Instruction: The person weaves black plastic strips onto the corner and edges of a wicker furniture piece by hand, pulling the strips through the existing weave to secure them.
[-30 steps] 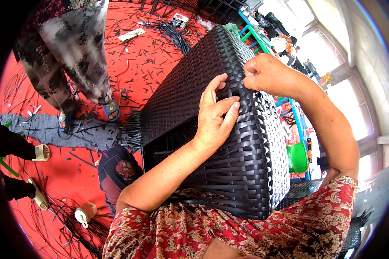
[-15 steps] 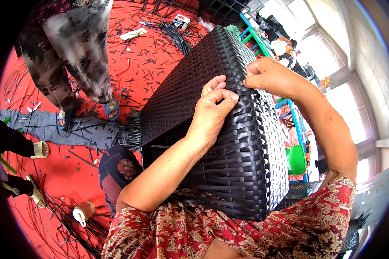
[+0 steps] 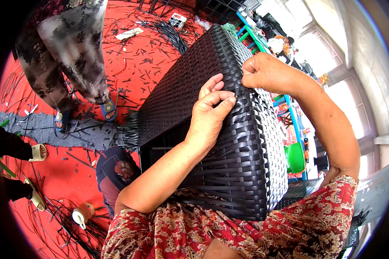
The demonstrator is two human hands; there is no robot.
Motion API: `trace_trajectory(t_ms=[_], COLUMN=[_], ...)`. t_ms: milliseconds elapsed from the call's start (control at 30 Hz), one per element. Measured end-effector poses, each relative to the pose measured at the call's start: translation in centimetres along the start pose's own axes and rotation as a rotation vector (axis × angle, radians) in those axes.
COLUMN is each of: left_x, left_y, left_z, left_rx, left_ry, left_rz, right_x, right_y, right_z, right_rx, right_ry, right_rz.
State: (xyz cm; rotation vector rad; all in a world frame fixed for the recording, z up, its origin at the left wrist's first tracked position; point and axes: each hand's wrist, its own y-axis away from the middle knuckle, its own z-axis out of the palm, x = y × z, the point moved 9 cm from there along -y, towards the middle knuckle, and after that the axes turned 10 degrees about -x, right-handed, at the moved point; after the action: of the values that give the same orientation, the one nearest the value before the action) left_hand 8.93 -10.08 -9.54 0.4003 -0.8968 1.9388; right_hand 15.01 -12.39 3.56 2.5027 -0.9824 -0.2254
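Observation:
A large black woven plastic-strip furniture piece (image 3: 240, 142) lies tilted across my lap, a dark opening in its left side. My left hand (image 3: 209, 114) rests on the weave near the long ridge, fingers curled and thumb tip close to the forefinger. Whatever lies in that pinch is too small to make out. Just beyond it my right hand (image 3: 263, 73) is closed like a fist at the ridge, its fingertips against the weave. What it grips is hidden. Loose strip ends (image 3: 129, 129) fan out from the piece's left end.
A person in patterned trousers (image 3: 73, 47) stands at far left in blue sandals; another person's slippered feet (image 3: 39, 153) are below. On the red floor (image 3: 73, 181) are strip scraps, a grey cloth (image 3: 82, 133) and a jug with a white lid (image 3: 83, 213). A green seat (image 3: 296, 157) stands right.
The whole view has shifted slightly. Both hands keep nearly the same place on the weave, with my right hand turned a little.

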Motion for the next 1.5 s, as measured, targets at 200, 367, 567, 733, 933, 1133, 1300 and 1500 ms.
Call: trace_trajectory(t_ms=[200,367,567,733,933,1133,1300,1500], left_x=[-1.2,-1.2,-1.2,-1.1,-1.0,-1.8,-3.8,-3.5], left_y=[-0.1,-0.2,0.0,0.0,-0.4,-1.2,-1.6,-2.3], left_z=[0.2,0.3,0.6,0.5,0.4,0.9,1.4,1.0], left_rx=[-0.06,-0.068,-0.06,-0.061,-0.087,-0.061,-0.001,0.016], left_ry=[0.249,0.278,0.256,0.254,0.413,0.474,0.455,0.44], left_rz=[-0.067,-0.074,-0.067,-0.045,-0.135,-0.322,-0.4,-0.455], right_x=[1.6,2.7,1.7,1.4,1.5,2.4,2.6,7.5], right_y=[0.0,-0.3,-0.2,-0.1,0.8,0.6,2.3,5.2], right_z=[0.5,1.2,1.9,1.2,0.2,1.5,1.7,1.3], right_rx=[-0.02,-0.037,-0.03,-0.031,-0.036,-0.077,-0.002,0.44], right_ry=[-0.112,-0.196,-0.24,-0.184,-0.143,-0.176,-0.244,-0.616], right_rz=[0.011,0.023,-0.005,-0.042,-0.031,-0.064,-0.017,0.005])
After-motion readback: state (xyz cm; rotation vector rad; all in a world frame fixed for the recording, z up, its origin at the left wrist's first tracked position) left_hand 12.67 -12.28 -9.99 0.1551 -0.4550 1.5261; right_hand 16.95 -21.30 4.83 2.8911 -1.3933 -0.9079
